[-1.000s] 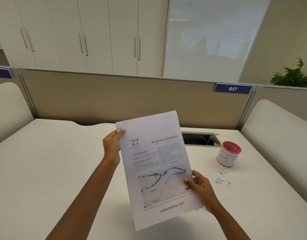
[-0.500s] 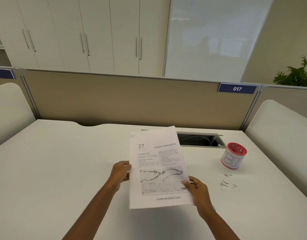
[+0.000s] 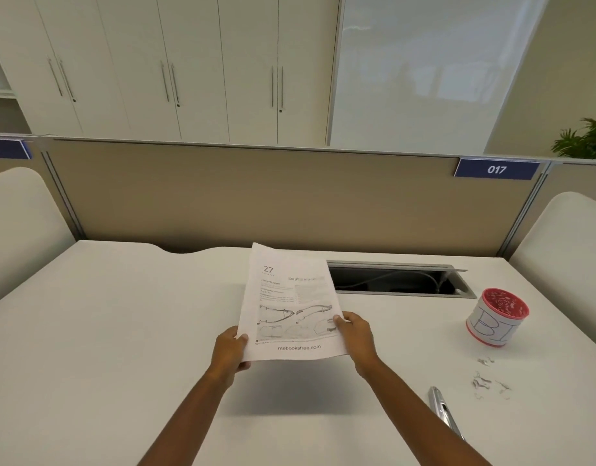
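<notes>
Both hands pinch the printed sheet (image 3: 289,297): left hand (image 3: 231,348) on its lower left edge, right hand (image 3: 355,334) on its lower right edge, thumbs on top. Sheet is held off the desk (image 3: 105,331), shadow beneath, with its right edge just left of the cable hatch (image 3: 390,280). Right of the hatch: red cup (image 3: 496,317); nearer the person, loose staples (image 3: 484,381) and a metal tool (image 3: 444,412). Left of the hatch: a wide run of white desk up to the partition (image 3: 256,196).

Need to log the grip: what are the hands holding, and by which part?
The printed paper, held by both: the left hand pinches its lower left edge, the right hand its lower right edge, thumbs on the printed face.
</notes>
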`<control>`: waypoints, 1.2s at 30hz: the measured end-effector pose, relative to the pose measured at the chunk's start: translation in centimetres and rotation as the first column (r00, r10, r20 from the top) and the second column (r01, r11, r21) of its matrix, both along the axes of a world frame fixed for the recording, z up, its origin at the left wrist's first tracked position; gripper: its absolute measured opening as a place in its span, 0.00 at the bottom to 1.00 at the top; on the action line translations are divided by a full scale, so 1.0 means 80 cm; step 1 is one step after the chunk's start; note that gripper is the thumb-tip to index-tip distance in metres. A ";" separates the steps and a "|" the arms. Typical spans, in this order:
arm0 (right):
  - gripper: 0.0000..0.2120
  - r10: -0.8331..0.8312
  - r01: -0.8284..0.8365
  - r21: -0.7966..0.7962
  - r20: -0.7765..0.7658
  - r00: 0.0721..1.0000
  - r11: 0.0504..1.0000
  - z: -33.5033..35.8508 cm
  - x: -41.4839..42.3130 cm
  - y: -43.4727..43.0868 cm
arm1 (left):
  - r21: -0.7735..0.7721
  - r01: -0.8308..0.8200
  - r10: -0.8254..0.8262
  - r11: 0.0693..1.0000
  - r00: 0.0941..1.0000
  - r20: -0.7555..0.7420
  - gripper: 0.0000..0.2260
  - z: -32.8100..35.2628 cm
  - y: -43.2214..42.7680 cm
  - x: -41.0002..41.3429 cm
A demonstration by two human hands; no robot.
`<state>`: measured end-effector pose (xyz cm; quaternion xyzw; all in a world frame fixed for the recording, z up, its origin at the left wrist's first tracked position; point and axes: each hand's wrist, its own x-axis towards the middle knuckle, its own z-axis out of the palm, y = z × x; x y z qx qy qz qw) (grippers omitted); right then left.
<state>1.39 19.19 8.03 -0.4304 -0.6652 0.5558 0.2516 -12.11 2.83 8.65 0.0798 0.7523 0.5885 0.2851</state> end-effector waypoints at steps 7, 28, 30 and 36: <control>0.17 0.110 -0.106 -0.035 0.118 0.987 0.994 -0.020 -0.077 -0.003 | -0.082 -0.055 0.051 0.995 0.998 -0.044 0.10 -0.041 0.018 -0.083; 0.25 0.169 -0.201 0.092 0.274 0.947 0.975 -0.077 -0.164 0.007 | -0.447 0.062 -0.223 0.892 0.922 -0.317 0.30 -0.077 0.034 -0.187; 0.28 0.200 -0.243 0.111 0.306 0.931 0.964 -0.078 -0.165 0.008 | -0.499 0.072 -0.272 0.864 0.899 -0.343 0.30 -0.078 0.033 -0.184; 0.32 0.208 -0.284 0.175 0.356 0.911 0.943 -0.084 -0.168 0.011 | -0.624 -0.014 -0.339 0.781 0.830 -0.444 0.31 -0.081 0.028 -0.179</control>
